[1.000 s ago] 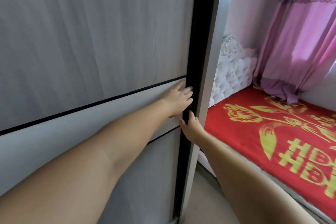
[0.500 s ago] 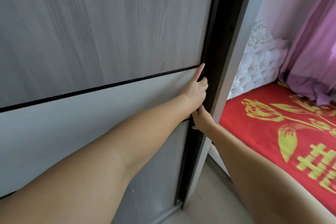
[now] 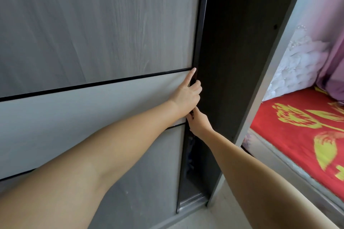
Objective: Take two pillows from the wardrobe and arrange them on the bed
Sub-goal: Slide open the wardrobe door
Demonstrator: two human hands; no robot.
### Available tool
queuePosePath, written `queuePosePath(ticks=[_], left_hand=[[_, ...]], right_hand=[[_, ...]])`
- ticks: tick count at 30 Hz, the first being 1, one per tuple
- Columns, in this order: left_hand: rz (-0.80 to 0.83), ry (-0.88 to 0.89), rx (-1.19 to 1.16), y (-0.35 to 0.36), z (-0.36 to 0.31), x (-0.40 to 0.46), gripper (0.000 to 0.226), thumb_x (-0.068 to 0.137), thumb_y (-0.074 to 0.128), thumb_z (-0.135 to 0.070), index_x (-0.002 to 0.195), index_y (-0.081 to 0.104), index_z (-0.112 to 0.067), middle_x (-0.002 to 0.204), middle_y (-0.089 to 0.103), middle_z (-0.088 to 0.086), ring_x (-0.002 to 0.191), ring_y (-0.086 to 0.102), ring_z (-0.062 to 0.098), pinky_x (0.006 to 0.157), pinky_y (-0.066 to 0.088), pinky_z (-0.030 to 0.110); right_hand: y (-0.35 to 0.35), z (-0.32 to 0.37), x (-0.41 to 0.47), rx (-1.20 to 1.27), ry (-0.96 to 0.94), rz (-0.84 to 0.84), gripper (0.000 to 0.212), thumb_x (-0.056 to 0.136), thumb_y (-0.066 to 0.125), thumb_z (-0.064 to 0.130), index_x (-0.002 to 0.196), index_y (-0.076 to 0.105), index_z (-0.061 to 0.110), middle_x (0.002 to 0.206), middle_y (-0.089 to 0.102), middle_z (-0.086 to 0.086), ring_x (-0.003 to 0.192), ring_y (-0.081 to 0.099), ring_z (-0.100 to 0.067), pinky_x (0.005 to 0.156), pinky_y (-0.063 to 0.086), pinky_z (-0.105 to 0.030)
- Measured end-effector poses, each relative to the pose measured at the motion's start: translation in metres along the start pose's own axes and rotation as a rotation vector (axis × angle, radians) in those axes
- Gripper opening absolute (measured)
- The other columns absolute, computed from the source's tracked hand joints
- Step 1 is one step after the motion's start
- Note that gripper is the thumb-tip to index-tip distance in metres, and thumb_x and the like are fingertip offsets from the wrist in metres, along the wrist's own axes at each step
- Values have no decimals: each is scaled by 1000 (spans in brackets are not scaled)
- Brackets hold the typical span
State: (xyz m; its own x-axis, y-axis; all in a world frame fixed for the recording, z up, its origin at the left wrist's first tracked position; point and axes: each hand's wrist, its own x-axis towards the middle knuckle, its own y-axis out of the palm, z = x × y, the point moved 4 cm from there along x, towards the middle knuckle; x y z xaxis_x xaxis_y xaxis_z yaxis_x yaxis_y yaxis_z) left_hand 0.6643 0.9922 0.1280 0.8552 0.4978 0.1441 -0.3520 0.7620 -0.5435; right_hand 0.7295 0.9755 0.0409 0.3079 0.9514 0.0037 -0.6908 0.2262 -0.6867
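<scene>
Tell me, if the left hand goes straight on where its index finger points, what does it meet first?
Probably the dark frame edging the sliding door; the left hand points up along it. Depth is unclear.

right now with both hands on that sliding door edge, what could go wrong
1. Pinch: the left hand and right hand have fingers curled round the edge of the sliding wardrobe door, beside the dark wardrobe side panel; a rebound could trap them.
2. Whatever sits in the narrow gap is hard to make out; it might snag or fall out.
</scene>
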Motion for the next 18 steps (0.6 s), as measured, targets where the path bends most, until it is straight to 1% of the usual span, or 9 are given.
queuePosePath(ticks=[3,5,8,10,12,13,15,16,18], left_hand=[[-25,-10,-3,16,13,-38,22,89,58,-14,109,66,-13,127,56,11,133,38,29,108,-9,62],[-58,-15,8,24,22,-66,19,88,57,-10,104,68,-13,120,61,8,129,44,27,110,-3,61],[-117,2,77,29,35,-110,19,80,59,-8,84,73,-21,97,69,-2,111,59,18,111,27,57],[-110,-2,96,34,43,-137,24,75,56,-5,72,72,-24,83,68,-6,99,64,14,107,38,54],[-73,-20,106,42,52,-164,24,72,58,-3,68,69,-24,79,66,-6,94,65,14,106,40,54],[-59,-32,109,44,55,-176,22,71,60,-3,67,68,-23,78,65,-6,94,64,15,106,40,55],[-7,-57,119,49,62,-200,21,71,60,-2,67,67,-22,79,65,-5,94,64,16,106,39,56],[21,-69,122,51,65,-212,21,73,60,-2,69,68,-22,81,65,-4,96,63,17,108,37,57],[53,-108,110,56,72,-234,22,78,56,-2,76,69,-20,88,66,-2,103,62,19,110,28,59]], right_hand=[[24,27,-13,-72,-70,55,32,100,43,28,119,48,3,101,65,-18,90,64,-37,81,53,-54],[38,42,-20,-97,-114,107,31,99,47,27,115,52,0,101,66,-18,89,64,-36,82,53,-51],[59,72,-32,-129,-206,172,25,95,50,24,103,57,1,95,68,-15,84,63,-33,74,52,-38],[76,94,-41,-168,-272,220,16,93,48,20,88,55,6,84,65,-13,76,62,-32,67,49,-35],[96,113,-49,-220,-337,260,17,89,43,12,72,45,9,74,58,-12,69,59,-35,62,49,-36],[108,121,-52,-228,-356,276,22,88,42,11,66,40,12,68,54,-8,63,53,-32,56,45,-33],[124,137,-60,-224,-376,309,28,85,42,8,60,30,16,58,41,-1,53,36,-22,45,30,-26],[133,144,-64,-235,-380,324,31,83,42,4,59,26,15,57,35,0,52,31,-19,45,26,-24],[152,156,-71,-235,-400,381,36,82,43,-5,59,21,12,62,34,-3,56,35,-22,50,30,-25]])
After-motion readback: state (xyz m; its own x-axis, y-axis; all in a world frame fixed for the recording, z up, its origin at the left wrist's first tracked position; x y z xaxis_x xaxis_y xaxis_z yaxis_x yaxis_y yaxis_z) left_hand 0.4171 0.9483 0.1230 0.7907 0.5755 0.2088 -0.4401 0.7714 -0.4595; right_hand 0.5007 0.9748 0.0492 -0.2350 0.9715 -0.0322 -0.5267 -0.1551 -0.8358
